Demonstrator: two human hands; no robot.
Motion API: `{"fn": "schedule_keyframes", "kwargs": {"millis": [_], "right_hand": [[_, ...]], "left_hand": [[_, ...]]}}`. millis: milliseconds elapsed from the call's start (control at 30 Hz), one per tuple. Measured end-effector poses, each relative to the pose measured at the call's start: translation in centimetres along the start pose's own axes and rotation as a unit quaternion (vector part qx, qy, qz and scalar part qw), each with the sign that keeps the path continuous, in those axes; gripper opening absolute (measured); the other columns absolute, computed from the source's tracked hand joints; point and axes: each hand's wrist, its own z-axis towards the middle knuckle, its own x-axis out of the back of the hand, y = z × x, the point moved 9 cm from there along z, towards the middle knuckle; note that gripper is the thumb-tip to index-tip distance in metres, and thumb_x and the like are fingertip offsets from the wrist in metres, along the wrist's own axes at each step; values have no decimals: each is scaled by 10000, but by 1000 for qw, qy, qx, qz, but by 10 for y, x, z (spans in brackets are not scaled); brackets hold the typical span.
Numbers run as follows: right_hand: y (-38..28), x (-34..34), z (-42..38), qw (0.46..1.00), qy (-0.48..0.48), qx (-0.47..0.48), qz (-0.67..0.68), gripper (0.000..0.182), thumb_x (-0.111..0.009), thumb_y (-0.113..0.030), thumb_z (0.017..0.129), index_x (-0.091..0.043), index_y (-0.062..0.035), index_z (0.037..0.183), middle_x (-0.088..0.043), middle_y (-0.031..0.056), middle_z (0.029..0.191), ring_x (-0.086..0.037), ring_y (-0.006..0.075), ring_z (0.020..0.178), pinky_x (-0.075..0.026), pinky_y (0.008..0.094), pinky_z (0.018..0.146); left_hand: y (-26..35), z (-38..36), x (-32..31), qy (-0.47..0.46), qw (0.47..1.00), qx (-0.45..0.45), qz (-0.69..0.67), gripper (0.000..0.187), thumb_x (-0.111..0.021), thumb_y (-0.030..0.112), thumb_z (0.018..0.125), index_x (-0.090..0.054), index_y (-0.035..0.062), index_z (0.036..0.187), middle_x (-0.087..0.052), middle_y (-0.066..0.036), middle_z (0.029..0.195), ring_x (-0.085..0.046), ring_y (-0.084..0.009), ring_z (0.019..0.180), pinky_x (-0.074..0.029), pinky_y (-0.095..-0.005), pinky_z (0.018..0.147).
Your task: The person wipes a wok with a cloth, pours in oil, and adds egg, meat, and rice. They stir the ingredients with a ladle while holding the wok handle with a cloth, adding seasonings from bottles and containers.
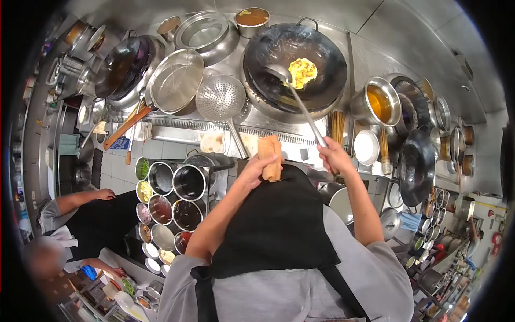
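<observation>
My right hand (333, 154): closed round the ladle (298, 99) handle, its bowl against the egg (302, 72) in the wok (294, 59). My left hand (261, 165): fingers curled on a folded cloth (270, 155) at the stove edge. Beside the wok: skimmer (220, 97), oil pot (378, 102).

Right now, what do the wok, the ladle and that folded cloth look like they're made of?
Wok: dark, likely seasoned steel or iron, matte black. Ladle in the right hand: shiny silver metal, probably stainless steel. Cloth gripped by the left hand: soft tan folded fabric.
</observation>
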Motion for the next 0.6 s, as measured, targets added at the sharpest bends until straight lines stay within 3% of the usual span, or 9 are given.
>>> {"fn": "schedule_keyframes", "kwargs": {"millis": [133, 200, 333, 367, 400, 467, 500, 533, 600], "right_hand": [[-35, 17, 6, 971, 121, 102, -180, 243, -558, -179, 927, -520, -15, 1103, -502, 36, 609, -451, 110, 377, -362, 303, 349], [-36, 36, -12, 949, 95, 157, -255, 252, -557, -158, 917, -548, -7, 1119, -527, 50, 607, -473, 116, 388, -379, 312, 381], [-53, 48, -63, 963, 40, 109, -243, 211, -551, -149, 926, -567, 3, 1071, -512, 27, 571, -466, 109, 388, -359, 300, 380], [-42, 51, -66, 968, 36, 70, -238, 203, -549, -147, 928, -566, 4, 1064, -506, 13, 562, -454, 107, 381, -349, 299, 375], [-29, 53, -57, 969, 37, 64, -235, 203, -549, -147, 928, -566, 4, 1064, -506, 13, 562, -454, 107, 381, -349, 299, 375], [-22, 66, -11, 978, 81, 136, -139, 177, -545, -160, 939, -574, -19, 1041, -492, -8, 553, -418, 91, 366, -324, 288, 348], [-17, 67, 4, 992, 72, 101, -35, 154, -536, -190, 956, -564, -58, 1030, -471, -26, 563, -412, 78, 378, -307, 268, 328], [-21, 62, 13, 991, 73, 104, -35, 154, -536, -190, 956, -564, -58, 1030, -471, -26, 563, -412, 78, 378, -307, 268, 328], [-21, 50, 28, 956, 86, 101, 263, 137, -521, -215, 971, -522, -87, 1021, -463, -27, 584, -430, 75, 390, -323, 242, 321]], "left_hand": [[-3, 11, -6, 12, 999, 2, 49, 452, -710, 211, 856, -520, 14, 1215, -653, -93, 1014, -650, -196, 838, -550, -335, 740], [9, 8, -11, 22, 995, -24, 91, 467, -729, 207, 843, -520, 13, 1213, -653, -93, 1028, -648, -190, 841, -544, -337, 748], [17, 8, 0, 51, 986, -83, 133, 513, -759, 207, 820, -507, 15, 1224, -650, -98, 1041, -646, -184, 860, -534, -337, 768], [10, 9, 7, 53, 990, -49, 120, 598, -779, 170, 794, -469, 5, 1278, -602, -84, 1134, -601, -167, 1007, -486, -318, 884], [7, 6, 10, 53, 991, -42, 119, 598, -779, 170, 794, -469, 5, 1278, -602, -84, 1134, -601, -167, 1007, -486, -318, 884], [13, 10, 12, 57, 988, -38, 135, 611, -776, 161, 791, -460, 18, 1294, -601, -81, 1141, -595, -166, 1020, -478, -319, 899], [14, 11, 13, 60, 987, -45, 141, 619, -773, 153, 788, -455, 23, 1303, -605, -73, 1135, -594, -164, 1022, -474, -315, 903], [13, 13, 14, 58, 987, -47, 143, 619, -773, 153, 788, -455, 23, 1303, -605, -73, 1135, -594, -164, 1022, -474, -315, 903], [11, 16, 18, 65, 984, -61, 153, 602, -768, 148, 788, -464, 22, 1292, -608, -67, 1132, -598, -161, 1009, -478, -305, 892]]}}
